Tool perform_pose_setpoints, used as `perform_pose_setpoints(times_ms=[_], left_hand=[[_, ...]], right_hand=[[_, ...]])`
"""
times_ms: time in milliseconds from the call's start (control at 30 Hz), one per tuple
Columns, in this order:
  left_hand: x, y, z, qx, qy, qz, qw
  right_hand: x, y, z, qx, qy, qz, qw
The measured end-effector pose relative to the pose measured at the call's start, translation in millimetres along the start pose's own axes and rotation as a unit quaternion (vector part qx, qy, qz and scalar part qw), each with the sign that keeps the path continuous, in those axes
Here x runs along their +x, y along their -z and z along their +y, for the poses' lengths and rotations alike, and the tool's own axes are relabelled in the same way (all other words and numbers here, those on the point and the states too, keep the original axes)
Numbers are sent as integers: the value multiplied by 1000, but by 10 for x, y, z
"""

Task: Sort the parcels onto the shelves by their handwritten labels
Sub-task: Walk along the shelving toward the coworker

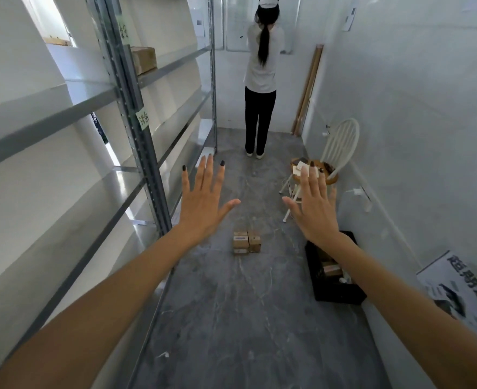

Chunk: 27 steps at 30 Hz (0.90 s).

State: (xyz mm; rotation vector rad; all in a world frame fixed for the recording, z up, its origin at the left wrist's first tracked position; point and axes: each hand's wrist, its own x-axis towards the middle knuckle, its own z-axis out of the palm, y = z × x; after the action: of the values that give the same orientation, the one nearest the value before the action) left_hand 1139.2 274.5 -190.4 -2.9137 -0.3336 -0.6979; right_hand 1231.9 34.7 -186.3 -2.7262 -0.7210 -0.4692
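both hands [203, 203] [314, 209] hover flat and spread above floor parcels [246, 242].

Grey marbled floor [231, 318], person [261, 66] in white top and black trousers facing a whiteboard [237, 29], wooden poles [310, 85] leaning in the corner, white chair [341, 144] beside the right wall, printed poster [461, 296] propped nearer.

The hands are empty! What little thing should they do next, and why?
Probably lower both hands toward the stack of boxes on the floor and pick one up. The left hand and right hand are spread open, holding nothing, and just one box sits on the shelf so far.
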Motion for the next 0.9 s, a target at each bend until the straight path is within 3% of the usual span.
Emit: perform_pose_setpoints(times_ms=[433, 900], left_hand=[[1028, -536, -10, 16, -12, 34, 999], [2458, -1328, 439, 16, 7, -17, 1000]], right_hand=[[1052, -537, 131, -35, 14, 14, 999], [2464, -1066, 1139, -24, 31, -7, 999]])
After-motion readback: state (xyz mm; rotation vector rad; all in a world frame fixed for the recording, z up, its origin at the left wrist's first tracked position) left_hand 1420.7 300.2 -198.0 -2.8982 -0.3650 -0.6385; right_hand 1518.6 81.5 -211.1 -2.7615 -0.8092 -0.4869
